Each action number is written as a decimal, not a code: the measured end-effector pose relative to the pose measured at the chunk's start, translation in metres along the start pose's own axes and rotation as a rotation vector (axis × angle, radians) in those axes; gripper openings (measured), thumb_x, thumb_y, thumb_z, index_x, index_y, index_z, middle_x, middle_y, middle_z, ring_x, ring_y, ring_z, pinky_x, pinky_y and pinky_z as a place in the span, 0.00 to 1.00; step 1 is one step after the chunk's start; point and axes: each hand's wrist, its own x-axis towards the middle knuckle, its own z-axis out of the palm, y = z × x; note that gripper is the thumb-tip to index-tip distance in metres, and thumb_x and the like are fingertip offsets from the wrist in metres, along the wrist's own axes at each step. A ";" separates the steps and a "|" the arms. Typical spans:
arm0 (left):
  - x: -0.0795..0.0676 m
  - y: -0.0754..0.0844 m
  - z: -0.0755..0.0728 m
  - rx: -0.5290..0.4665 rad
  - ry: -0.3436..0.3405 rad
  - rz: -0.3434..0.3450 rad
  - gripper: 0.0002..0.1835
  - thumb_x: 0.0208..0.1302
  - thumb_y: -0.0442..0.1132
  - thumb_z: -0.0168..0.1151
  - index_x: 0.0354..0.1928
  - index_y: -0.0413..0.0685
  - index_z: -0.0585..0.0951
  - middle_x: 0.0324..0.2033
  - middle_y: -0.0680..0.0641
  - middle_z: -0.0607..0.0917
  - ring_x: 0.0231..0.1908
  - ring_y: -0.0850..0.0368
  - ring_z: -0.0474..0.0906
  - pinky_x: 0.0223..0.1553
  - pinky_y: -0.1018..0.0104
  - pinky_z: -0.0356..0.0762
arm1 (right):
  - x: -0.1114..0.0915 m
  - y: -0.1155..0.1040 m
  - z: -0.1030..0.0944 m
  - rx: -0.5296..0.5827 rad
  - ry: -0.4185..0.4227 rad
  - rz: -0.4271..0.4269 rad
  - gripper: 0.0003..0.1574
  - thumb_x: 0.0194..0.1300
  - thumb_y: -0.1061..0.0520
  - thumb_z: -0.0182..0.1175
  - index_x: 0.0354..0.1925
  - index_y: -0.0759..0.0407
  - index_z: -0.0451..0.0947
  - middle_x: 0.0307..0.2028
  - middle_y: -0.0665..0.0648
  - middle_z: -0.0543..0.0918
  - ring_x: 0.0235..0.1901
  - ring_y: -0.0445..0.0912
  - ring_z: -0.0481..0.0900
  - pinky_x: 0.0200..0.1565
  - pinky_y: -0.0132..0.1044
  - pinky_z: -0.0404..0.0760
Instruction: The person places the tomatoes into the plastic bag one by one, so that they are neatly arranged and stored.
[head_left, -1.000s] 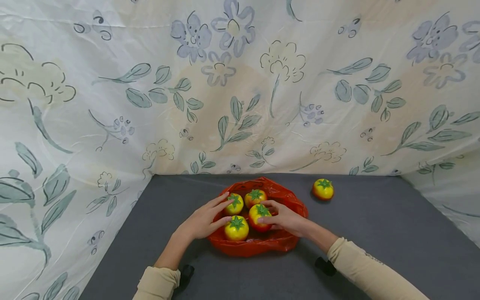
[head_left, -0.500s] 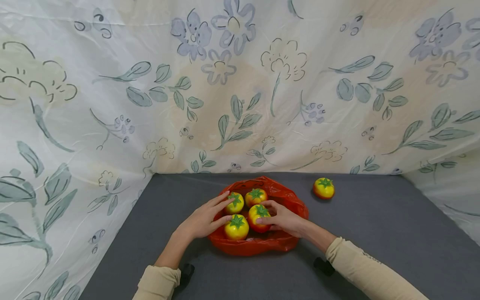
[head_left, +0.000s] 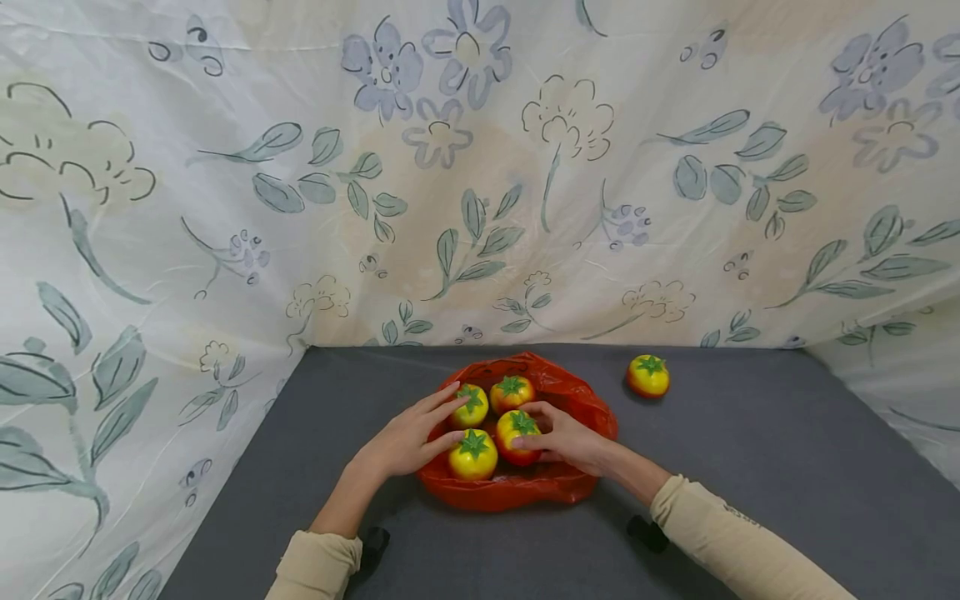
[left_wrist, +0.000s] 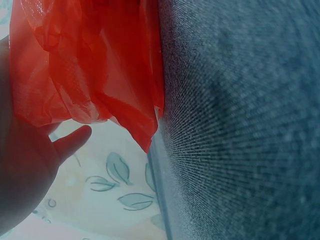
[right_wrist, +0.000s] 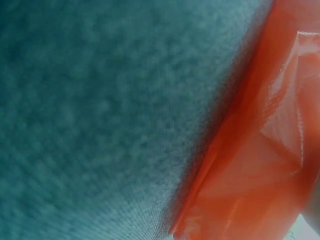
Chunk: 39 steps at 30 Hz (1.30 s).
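Right hand (head_left: 567, 437) grips one fruit (head_left: 517, 435); red bag (head_left: 510, 497) holds four.

The bag (head_left: 510, 498) is bright red, the tomatoes (head_left: 472, 467) yellow and red with green star-shaped tops (head_left: 473, 443) — all against a dark grey table (head_left: 750, 467). Pale cloth (head_left: 660, 217) bears violet-blue flowers (head_left: 386, 75) and grey-green leaves (head_left: 277, 193); sleeves (head_left: 738, 533), beige.

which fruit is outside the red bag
The farthest-right fruit, alone on the gray surface beyond the right hand; the other four sit inside the red bag.
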 end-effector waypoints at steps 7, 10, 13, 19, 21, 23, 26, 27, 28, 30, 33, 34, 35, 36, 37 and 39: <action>0.000 0.000 0.000 0.002 -0.002 -0.007 0.32 0.69 0.57 0.52 0.71 0.54 0.64 0.72 0.48 0.56 0.69 0.45 0.54 0.63 0.41 0.56 | 0.000 0.001 0.000 0.015 -0.021 -0.008 0.46 0.60 0.51 0.68 0.67 0.63 0.55 0.59 0.65 0.66 0.51 0.52 0.74 0.50 0.45 0.77; 0.000 0.000 0.000 0.002 -0.001 -0.006 0.32 0.69 0.57 0.52 0.71 0.54 0.64 0.72 0.48 0.56 0.69 0.45 0.54 0.63 0.41 0.56 | 0.000 0.001 0.000 0.012 -0.019 -0.010 0.47 0.60 0.51 0.68 0.67 0.63 0.55 0.59 0.66 0.66 0.51 0.52 0.74 0.50 0.46 0.77; 0.000 0.000 0.000 -0.001 -0.001 -0.008 0.32 0.69 0.57 0.52 0.71 0.54 0.64 0.72 0.48 0.56 0.69 0.45 0.54 0.63 0.41 0.56 | 0.000 0.000 0.001 -0.003 -0.009 -0.010 0.47 0.59 0.51 0.68 0.67 0.63 0.56 0.59 0.65 0.66 0.51 0.53 0.73 0.51 0.47 0.76; 0.000 0.000 0.000 -0.011 -0.005 -0.016 0.32 0.69 0.58 0.51 0.71 0.56 0.64 0.72 0.48 0.56 0.69 0.44 0.53 0.63 0.40 0.55 | -0.001 0.000 0.001 -0.115 0.029 -0.025 0.45 0.59 0.50 0.68 0.66 0.63 0.59 0.57 0.63 0.70 0.51 0.52 0.72 0.51 0.46 0.76; 0.000 0.000 0.000 -0.012 -0.005 -0.015 0.32 0.69 0.58 0.51 0.71 0.56 0.64 0.72 0.48 0.56 0.69 0.44 0.53 0.63 0.40 0.55 | -0.001 0.000 0.001 -0.144 0.038 -0.030 0.44 0.59 0.51 0.68 0.66 0.62 0.60 0.56 0.62 0.71 0.50 0.52 0.72 0.51 0.46 0.76; 0.000 0.000 0.000 -0.014 -0.005 -0.012 0.32 0.69 0.58 0.51 0.71 0.56 0.64 0.72 0.48 0.56 0.69 0.44 0.53 0.63 0.40 0.55 | -0.002 0.000 0.002 -0.160 0.041 -0.032 0.44 0.58 0.51 0.68 0.66 0.62 0.60 0.56 0.61 0.71 0.50 0.52 0.72 0.51 0.47 0.76; 0.000 0.000 0.000 -0.015 -0.004 -0.009 0.32 0.69 0.58 0.51 0.71 0.56 0.64 0.72 0.48 0.56 0.69 0.44 0.53 0.63 0.40 0.55 | -0.002 0.000 0.002 -0.166 0.046 -0.028 0.45 0.58 0.50 0.69 0.66 0.61 0.60 0.55 0.61 0.71 0.50 0.52 0.73 0.51 0.47 0.76; 0.000 0.000 0.000 -0.015 -0.004 -0.007 0.32 0.69 0.58 0.51 0.71 0.55 0.64 0.72 0.48 0.56 0.69 0.44 0.53 0.62 0.40 0.55 | -0.002 0.000 0.002 -0.168 0.046 -0.029 0.45 0.58 0.49 0.69 0.66 0.61 0.60 0.55 0.60 0.71 0.50 0.52 0.73 0.51 0.46 0.76; 0.000 0.000 0.000 -0.015 -0.003 -0.007 0.32 0.69 0.58 0.51 0.71 0.55 0.64 0.72 0.48 0.56 0.69 0.44 0.53 0.62 0.40 0.55 | -0.002 0.000 0.002 -0.168 0.045 -0.032 0.45 0.57 0.49 0.69 0.66 0.61 0.60 0.55 0.61 0.71 0.50 0.52 0.73 0.51 0.46 0.76; 0.000 0.000 0.000 -0.014 -0.003 -0.006 0.32 0.69 0.58 0.51 0.71 0.55 0.64 0.72 0.47 0.56 0.69 0.44 0.53 0.63 0.40 0.55 | -0.001 0.001 0.001 -0.165 0.042 -0.039 0.45 0.57 0.49 0.69 0.67 0.62 0.60 0.55 0.61 0.71 0.50 0.52 0.73 0.51 0.46 0.76; 0.000 0.000 0.000 -0.012 -0.003 -0.005 0.32 0.69 0.58 0.51 0.71 0.55 0.64 0.72 0.47 0.56 0.69 0.44 0.53 0.63 0.40 0.55 | -0.001 0.001 0.001 -0.162 0.032 -0.051 0.45 0.58 0.50 0.69 0.67 0.62 0.60 0.55 0.61 0.71 0.50 0.52 0.73 0.51 0.45 0.76; 0.000 0.000 0.000 -0.012 -0.003 -0.006 0.32 0.69 0.57 0.51 0.71 0.55 0.64 0.72 0.47 0.56 0.69 0.44 0.53 0.63 0.40 0.55 | -0.001 0.001 0.001 -0.160 0.031 -0.053 0.45 0.58 0.51 0.69 0.67 0.62 0.60 0.55 0.62 0.71 0.50 0.52 0.73 0.51 0.46 0.76; 0.000 0.000 0.000 -0.011 -0.003 -0.006 0.32 0.69 0.57 0.51 0.71 0.55 0.64 0.72 0.47 0.56 0.69 0.44 0.53 0.63 0.40 0.55 | -0.001 0.001 0.001 -0.158 0.029 -0.055 0.45 0.59 0.51 0.69 0.67 0.63 0.60 0.55 0.62 0.70 0.50 0.52 0.73 0.51 0.46 0.76; 0.000 0.000 0.000 -0.010 -0.004 -0.007 0.32 0.69 0.57 0.51 0.71 0.55 0.64 0.72 0.47 0.56 0.69 0.44 0.53 0.63 0.40 0.55 | -0.002 0.001 0.001 -0.156 0.027 -0.056 0.45 0.59 0.51 0.68 0.67 0.62 0.60 0.56 0.62 0.70 0.50 0.52 0.73 0.51 0.46 0.76; 0.000 0.000 0.000 -0.009 -0.003 -0.008 0.32 0.69 0.57 0.51 0.71 0.55 0.64 0.72 0.47 0.56 0.69 0.44 0.53 0.63 0.40 0.55 | -0.001 0.001 0.001 -0.155 0.027 -0.055 0.45 0.59 0.51 0.68 0.67 0.62 0.60 0.56 0.62 0.70 0.50 0.52 0.72 0.51 0.46 0.76; 0.000 0.000 0.000 -0.005 -0.001 -0.009 0.32 0.69 0.57 0.51 0.71 0.55 0.64 0.72 0.48 0.56 0.69 0.45 0.53 0.63 0.40 0.55 | -0.001 0.001 0.001 -0.152 0.025 -0.056 0.45 0.59 0.51 0.68 0.67 0.62 0.60 0.56 0.62 0.70 0.51 0.52 0.72 0.51 0.46 0.76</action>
